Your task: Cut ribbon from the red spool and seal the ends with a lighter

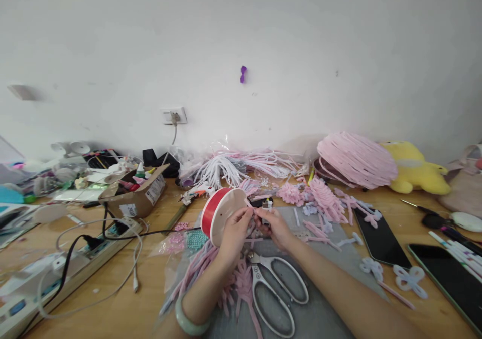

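My left hand (237, 226) and my right hand (276, 227) meet at the fingertips above the grey mat (324, 289). Both are closed in a pinch, and whatever lies between the fingers is too small to make out. Just behind my left hand, overlapping it in view, a white spool of red ribbon (215, 212) stands tilted; I cannot tell whether the hand bears it. White-handled scissors (274, 314) lie below my right hand, blades partly hidden. Pink fuzzy pipe cleaner pieces (244, 284) are on the mat under my left wrist, which wears a pale green bangle.
At left are a power strip (75, 273) with loose cables and an open cardboard box (139, 196). White pipe cleaners (220, 171) lie by the wall. A pink bundle (356, 160), yellow plush toy (416, 168) and two phones (382, 241) are at right. Bead packets (196, 238) sit near the spool.
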Action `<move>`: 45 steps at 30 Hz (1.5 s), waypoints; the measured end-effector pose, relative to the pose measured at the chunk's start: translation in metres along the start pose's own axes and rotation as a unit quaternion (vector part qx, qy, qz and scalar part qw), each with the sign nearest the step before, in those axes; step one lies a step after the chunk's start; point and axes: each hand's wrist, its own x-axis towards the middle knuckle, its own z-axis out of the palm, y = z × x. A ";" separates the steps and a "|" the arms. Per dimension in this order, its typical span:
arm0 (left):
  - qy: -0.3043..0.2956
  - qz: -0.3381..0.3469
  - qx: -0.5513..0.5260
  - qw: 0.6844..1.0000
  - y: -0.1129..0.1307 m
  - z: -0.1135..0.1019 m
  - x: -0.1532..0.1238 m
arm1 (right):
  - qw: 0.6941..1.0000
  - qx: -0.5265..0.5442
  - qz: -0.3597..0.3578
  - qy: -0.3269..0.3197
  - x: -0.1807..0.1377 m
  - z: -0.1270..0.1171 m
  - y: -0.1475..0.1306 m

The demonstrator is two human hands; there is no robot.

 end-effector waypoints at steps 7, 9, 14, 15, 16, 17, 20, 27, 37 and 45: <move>-0.052 0.029 0.139 0.989 0.008 -0.003 -0.002 | 0.997 -0.024 -0.019 0.067 0.007 -0.007 -0.011; -0.070 0.086 0.241 0.964 0.015 -0.006 -0.004 | 0.996 -0.067 -0.008 0.049 0.010 -0.014 -0.014; -0.029 0.260 0.450 0.854 0.024 -0.017 -0.003 | 0.984 -0.147 0.082 -0.058 0.013 -0.024 -0.020; -0.032 0.267 0.476 0.837 0.023 -0.019 -0.001 | 0.983 -0.147 0.087 -0.070 0.013 -0.025 -0.020; -0.039 0.267 0.497 0.825 0.021 -0.021 0.000 | 0.982 -0.145 0.088 -0.078 0.013 -0.025 -0.020; -0.048 0.264 0.511 0.817 0.019 -0.022 0.002 | 0.983 -0.142 0.085 -0.083 0.013 -0.024 -0.020; -0.071 0.248 0.518 0.816 0.015 -0.022 0.004 | 0.985 -0.131 0.073 -0.087 0.012 -0.023 -0.019; -0.094 0.204 0.395 0.891 0.015 -0.008 -0.003 | 0.993 -0.085 0.059 -0.061 0.011 -0.019 -0.017; -0.112 0.021 0.073 0.991 0.003 0.008 -0.008 | 0.984 0.020 0.158 0.078 0.014 -0.002 -0.002; -0.068 -0.051 -0.039 0.996 0.006 0.012 -0.011 | 0.981 0.063 0.155 0.094 0.016 0.004 0.009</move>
